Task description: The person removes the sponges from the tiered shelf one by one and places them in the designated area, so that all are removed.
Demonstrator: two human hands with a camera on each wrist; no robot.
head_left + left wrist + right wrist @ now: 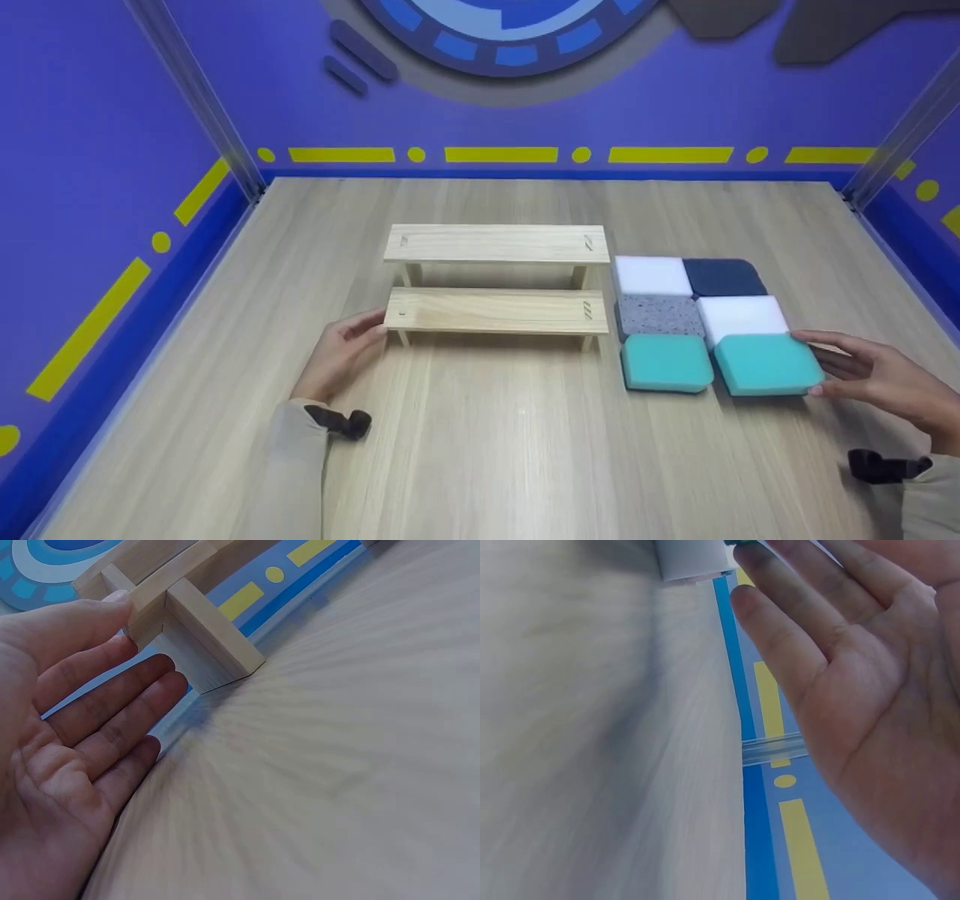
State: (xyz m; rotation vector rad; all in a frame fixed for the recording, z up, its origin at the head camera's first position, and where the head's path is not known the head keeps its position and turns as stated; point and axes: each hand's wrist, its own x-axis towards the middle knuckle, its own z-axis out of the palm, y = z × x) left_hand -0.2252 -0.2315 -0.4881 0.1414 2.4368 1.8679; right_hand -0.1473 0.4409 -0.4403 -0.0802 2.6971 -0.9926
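Observation:
A two-step wooden shelf [495, 311] stands mid-table, its rear plank higher than the front one. My left hand [337, 356] pinches the front plank's left end between thumb and index finger; the other fingers [112, 731] extend below it in the left wrist view. On the right, my right hand [896, 382] holds a teal sponge [769, 364] by its right edge, thumb at the near corner and index finger at the far one. That sponge overlaps a white sponge [742, 315] behind it. Only a sliver of teal shows at the fingertips in the right wrist view.
Left of the held sponge lies another teal sponge [667, 362]. Behind it are a speckled grey sponge [660, 315], a second white one [652, 275] and a dark one [724, 276]. Blue-purple walls [495, 124] with yellow marks enclose the wooden table [480, 450].

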